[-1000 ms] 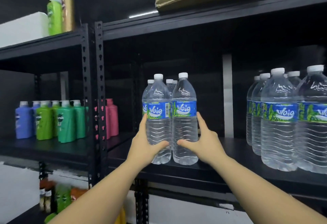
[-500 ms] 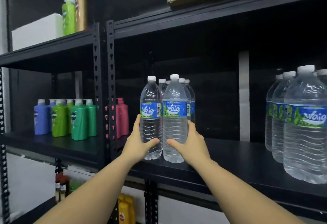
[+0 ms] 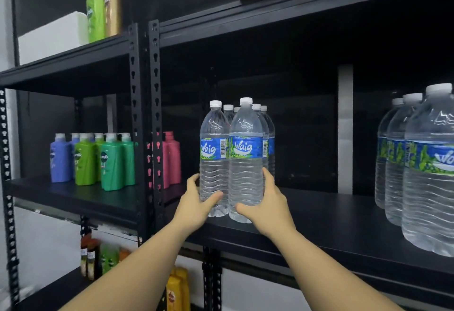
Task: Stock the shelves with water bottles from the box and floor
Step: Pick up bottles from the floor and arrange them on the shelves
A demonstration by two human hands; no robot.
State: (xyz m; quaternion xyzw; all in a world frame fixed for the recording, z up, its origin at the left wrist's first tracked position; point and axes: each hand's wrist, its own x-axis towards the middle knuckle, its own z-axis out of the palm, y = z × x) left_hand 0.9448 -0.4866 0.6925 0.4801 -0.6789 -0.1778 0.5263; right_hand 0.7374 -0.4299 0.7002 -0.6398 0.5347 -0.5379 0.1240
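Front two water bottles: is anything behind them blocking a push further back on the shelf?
Yes. The left hand and right hand grip the front two bottles, and more bottles stand directly behind them. The shelf to their right looks open.

Both bare arms reach up and forward, close together. The left hand (image 3: 196, 202) curls around the left side of a water bottle (image 3: 213, 163), thumb in front. The right hand (image 3: 266, 203) curls around the right side of the next water bottle (image 3: 245, 163), thumb in front too.
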